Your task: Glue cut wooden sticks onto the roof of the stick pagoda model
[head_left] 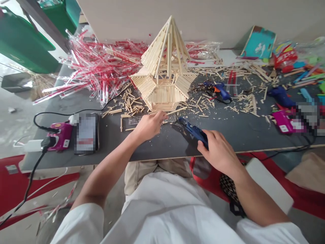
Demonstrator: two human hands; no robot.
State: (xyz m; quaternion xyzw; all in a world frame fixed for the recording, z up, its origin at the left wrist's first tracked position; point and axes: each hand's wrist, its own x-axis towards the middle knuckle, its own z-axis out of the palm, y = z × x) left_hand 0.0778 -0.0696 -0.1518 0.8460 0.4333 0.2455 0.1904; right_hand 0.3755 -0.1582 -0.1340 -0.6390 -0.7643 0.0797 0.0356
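Observation:
My left hand (151, 126) pinches a thin wooden stick (177, 110) that points right, just in front of a pavilion model built of wooden sticks (166, 93). Wrapped round the handles of a dark blue cutting tool (194, 131) is my right hand (219, 149); the tool's tip points up and left, near the stick but apart from it. A clear ruler (134, 120) lies on the table under and beside my left hand. Short cut sticks (130, 103) are scattered around the model's base.
Red and clear plastic wrappers (101, 67) heap at the back left. A phone (86, 134) and a pink power strip (61, 135) lie left on the dark table (111, 142). Blue glue guns (222, 91) (281, 96), another pink strip (286, 121) and wood scraps lie right.

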